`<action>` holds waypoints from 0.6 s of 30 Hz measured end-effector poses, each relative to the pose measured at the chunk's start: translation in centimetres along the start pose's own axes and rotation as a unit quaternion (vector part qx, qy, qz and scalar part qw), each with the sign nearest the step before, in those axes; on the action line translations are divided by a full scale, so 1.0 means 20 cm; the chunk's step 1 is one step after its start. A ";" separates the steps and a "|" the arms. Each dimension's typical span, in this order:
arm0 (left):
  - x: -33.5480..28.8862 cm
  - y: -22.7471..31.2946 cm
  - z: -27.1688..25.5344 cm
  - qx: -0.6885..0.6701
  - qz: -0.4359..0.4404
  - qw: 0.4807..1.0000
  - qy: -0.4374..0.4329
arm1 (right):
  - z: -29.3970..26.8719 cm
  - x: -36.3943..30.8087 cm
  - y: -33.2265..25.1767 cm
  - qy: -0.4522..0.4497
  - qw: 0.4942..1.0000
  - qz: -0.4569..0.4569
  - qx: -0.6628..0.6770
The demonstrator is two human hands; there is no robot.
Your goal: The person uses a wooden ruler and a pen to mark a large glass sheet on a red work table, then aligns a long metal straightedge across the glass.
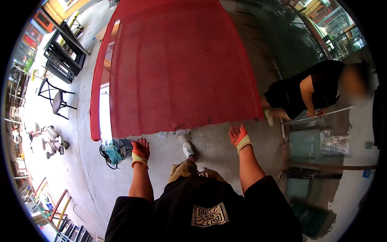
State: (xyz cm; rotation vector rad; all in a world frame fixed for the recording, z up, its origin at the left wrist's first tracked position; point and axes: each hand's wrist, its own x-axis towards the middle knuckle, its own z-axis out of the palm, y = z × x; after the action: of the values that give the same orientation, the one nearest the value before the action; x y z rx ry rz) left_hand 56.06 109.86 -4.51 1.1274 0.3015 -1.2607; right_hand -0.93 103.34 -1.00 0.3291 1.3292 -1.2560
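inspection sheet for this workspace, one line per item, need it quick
surface: grey concrete floor
job's things: large red panel, near edge uneven
clutter: teal bundle at the panel's near left corner; chair and black frames to the left
grippers: gloved left hand and right hand open by the panel's near edge; contact cannot be told
cables: none clearly made out
surroundings: co-worker in black at right

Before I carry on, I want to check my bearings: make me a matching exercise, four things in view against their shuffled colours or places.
Things:
1. large panel
2. left hand
3. single chair
4. co-worker

Descriptions:
A. left of the panel, thin-legged
B. dressed in black, right of the panel
C. broad and red
D. gloved in red and pale yellow

Pairs: 1-C, 2-D, 3-A, 4-B
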 end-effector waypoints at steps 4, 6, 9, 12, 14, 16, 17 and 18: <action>0.00 0.06 -0.07 0.027 0.016 0.998 -0.049 | -0.06 -0.09 0.02 -0.049 0.998 -0.044 -0.014; -0.02 0.10 -0.13 0.034 0.023 0.998 -0.052 | -0.10 -0.16 0.05 -0.068 0.996 -0.048 -0.025; -0.07 0.13 -0.31 0.019 0.011 0.999 -0.050 | -0.23 -0.28 0.15 -0.072 0.996 -0.046 -0.025; -0.14 0.08 -0.64 0.029 -0.014 0.999 -0.040 | -0.51 -0.40 0.28 -0.060 0.997 -0.034 -0.027; -0.25 0.01 -0.91 0.003 -0.043 0.971 -0.233 | -0.75 -0.48 0.37 -0.032 0.999 -0.029 -0.033; -0.37 -0.05 -1.12 -0.048 -0.103 0.794 -0.597 | -1.01 -0.55 0.46 -0.053 0.998 -0.021 -0.025; -0.48 -0.08 -1.23 -0.021 -0.088 0.944 -0.317 | -1.16 -0.60 0.51 -0.052 0.998 -0.020 -0.027; -0.62 -0.12 -1.35 0.018 -0.054 0.998 -0.036 | -1.29 -0.66 0.56 -0.032 0.999 -0.017 -0.031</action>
State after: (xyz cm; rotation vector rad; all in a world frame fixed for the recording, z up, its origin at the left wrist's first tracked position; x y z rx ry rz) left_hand 59.98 139.08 -9.37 1.1068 0.2897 -1.4038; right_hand -2.39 134.30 -2.74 0.2215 1.3204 -1.2410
